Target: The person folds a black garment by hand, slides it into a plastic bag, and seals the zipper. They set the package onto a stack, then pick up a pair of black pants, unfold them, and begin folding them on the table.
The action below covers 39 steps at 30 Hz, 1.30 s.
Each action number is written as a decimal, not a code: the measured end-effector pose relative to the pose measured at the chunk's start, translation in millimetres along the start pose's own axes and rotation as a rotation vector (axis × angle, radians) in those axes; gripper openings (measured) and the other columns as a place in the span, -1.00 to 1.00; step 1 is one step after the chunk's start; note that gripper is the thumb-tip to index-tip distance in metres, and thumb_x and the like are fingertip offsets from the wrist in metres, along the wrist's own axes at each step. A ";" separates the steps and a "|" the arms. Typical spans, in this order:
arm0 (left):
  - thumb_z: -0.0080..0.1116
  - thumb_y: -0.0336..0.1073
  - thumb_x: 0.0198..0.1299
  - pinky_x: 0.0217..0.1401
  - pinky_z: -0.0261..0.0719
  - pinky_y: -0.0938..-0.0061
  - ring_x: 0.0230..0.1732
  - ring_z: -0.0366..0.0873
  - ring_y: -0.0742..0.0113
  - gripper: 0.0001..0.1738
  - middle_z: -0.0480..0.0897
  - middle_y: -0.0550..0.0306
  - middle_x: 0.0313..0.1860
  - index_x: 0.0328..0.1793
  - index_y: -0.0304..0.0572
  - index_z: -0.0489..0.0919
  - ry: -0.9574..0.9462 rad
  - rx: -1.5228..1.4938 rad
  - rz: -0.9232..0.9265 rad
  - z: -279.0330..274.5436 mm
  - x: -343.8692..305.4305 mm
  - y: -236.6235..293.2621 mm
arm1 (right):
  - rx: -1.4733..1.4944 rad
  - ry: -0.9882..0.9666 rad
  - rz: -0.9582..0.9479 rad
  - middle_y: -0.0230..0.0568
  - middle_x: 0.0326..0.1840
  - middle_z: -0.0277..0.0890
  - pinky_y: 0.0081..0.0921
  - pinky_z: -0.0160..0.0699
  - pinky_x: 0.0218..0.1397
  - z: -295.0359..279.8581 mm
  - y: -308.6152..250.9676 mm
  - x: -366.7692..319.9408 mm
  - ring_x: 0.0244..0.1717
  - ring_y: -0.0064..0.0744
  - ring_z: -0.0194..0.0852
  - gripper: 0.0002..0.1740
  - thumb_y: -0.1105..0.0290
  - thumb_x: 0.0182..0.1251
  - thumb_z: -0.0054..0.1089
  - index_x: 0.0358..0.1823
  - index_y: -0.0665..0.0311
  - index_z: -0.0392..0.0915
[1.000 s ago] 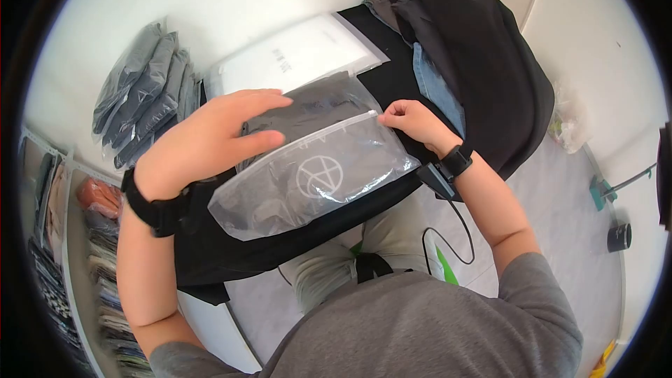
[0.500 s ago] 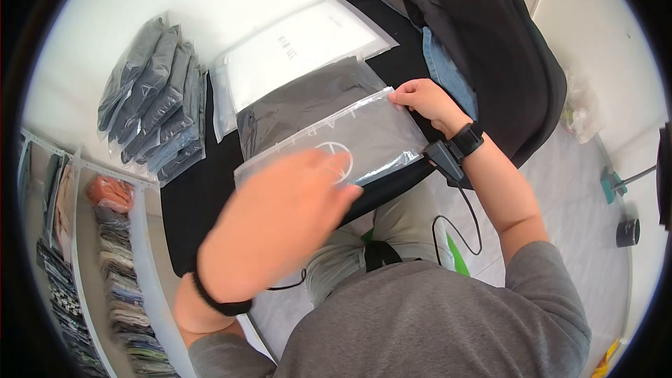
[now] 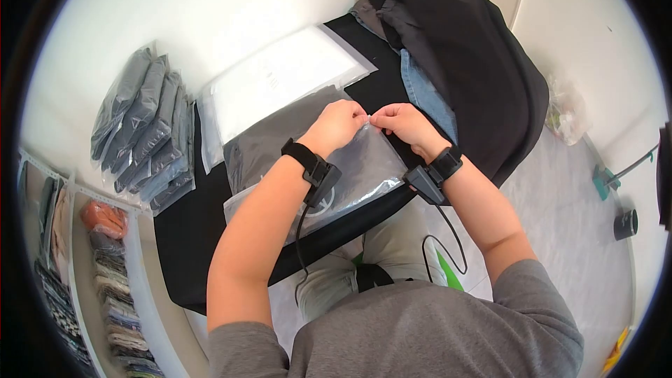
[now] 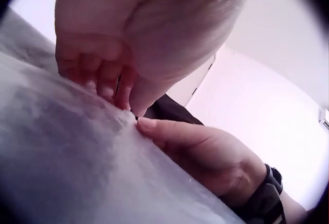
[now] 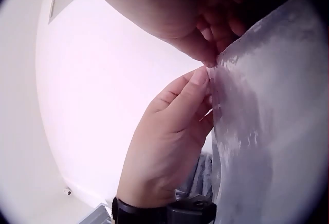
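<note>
A clear zip bag [image 3: 374,161] with a white circular logo lies at the table's front, with a folded dark grey garment [image 3: 269,143] in it. At the bag's far right corner, my left hand [image 3: 338,124] pinches the zip edge between thumb and fingers. Right beside it my right hand [image 3: 409,126] pinches the same corner, the two sets of fingertips almost meeting. In the left wrist view the bag's film [image 4: 67,147] slopes up to both thumbs. The right wrist view shows the bag's edge [image 5: 218,105] hanging from the pinched corner. My left forearm covers part of the logo.
White packaging bags [image 3: 280,73] lie behind the zip bag. A stack of bagged dark garments [image 3: 143,122] stands at the left. Black cloth and jeans [image 3: 427,94] are heaped at the right. Shelves of folded clothes [image 3: 122,301] stand lower left. Cables hang from both wrist cameras.
My left hand swung down over the logo, then moved up and right to the zip's corner, where it now pinches. My right hand has kept its hold on that corner.
</note>
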<state>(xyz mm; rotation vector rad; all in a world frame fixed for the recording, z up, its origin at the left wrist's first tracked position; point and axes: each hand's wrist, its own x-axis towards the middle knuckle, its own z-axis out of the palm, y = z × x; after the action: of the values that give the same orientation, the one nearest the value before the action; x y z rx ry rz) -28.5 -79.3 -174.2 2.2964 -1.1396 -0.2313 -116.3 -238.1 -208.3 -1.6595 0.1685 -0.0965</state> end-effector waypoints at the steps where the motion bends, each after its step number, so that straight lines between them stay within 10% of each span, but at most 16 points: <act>1: 0.14 -0.27 0.18 -0.15 0.54 0.36 -0.24 0.62 0.13 -0.76 0.65 -0.10 -0.30 -0.15 -0.30 0.64 -0.005 0.002 0.004 4.0 2.4 -1.4 | -0.021 -0.020 0.011 -0.50 -0.45 0.51 -0.70 0.28 -0.23 0.4 -0.4 0.1 -0.37 -0.66 0.29 -0.88 0.36 0.20 0.23 -0.37 0.25 0.62; 29: 0.24 -0.42 0.06 -0.16 0.48 0.51 -0.29 0.56 0.42 -0.83 0.66 0.10 -0.36 -0.25 -0.40 0.65 0.138 -0.008 -0.454 -101.6 -223.4 -106.8 | -0.201 0.079 -0.051 -0.44 -0.40 0.49 -0.66 0.33 -0.27 3.9 14.9 6.4 -0.39 -0.65 0.33 -0.84 0.38 0.28 0.15 -0.30 0.36 0.56; 35: 0.18 -0.44 0.05 0.19 0.40 0.24 0.13 0.46 -0.03 -0.56 0.56 -0.06 0.03 0.13 -0.23 0.51 0.451 0.375 0.055 -77.0 -260.1 -27.4 | -0.694 0.292 -0.693 -0.06 -0.18 0.55 -0.34 0.46 -0.05 19.8 -27.0 -65.2 -0.17 -0.10 0.50 -0.73 0.48 0.15 0.18 -0.08 0.32 0.51; 39: 0.25 -0.29 0.05 0.30 0.30 0.14 0.33 0.32 -0.05 -0.38 0.40 -0.03 0.31 0.30 -0.14 0.40 0.194 0.445 0.050 -39.2 -267.0 0.5 | -0.991 -0.188 -0.849 -0.23 0.20 0.41 -0.08 0.12 0.35 71.0 -36.4 -119.8 0.26 -0.11 0.30 -0.42 0.32 0.04 0.33 0.17 0.10 0.44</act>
<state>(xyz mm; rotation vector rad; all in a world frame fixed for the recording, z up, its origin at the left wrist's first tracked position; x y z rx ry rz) -180.3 143.7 -165.6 2.5932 -1.2398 0.2884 -220.7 -145.1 -174.5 -2.6111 -0.7634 -0.5645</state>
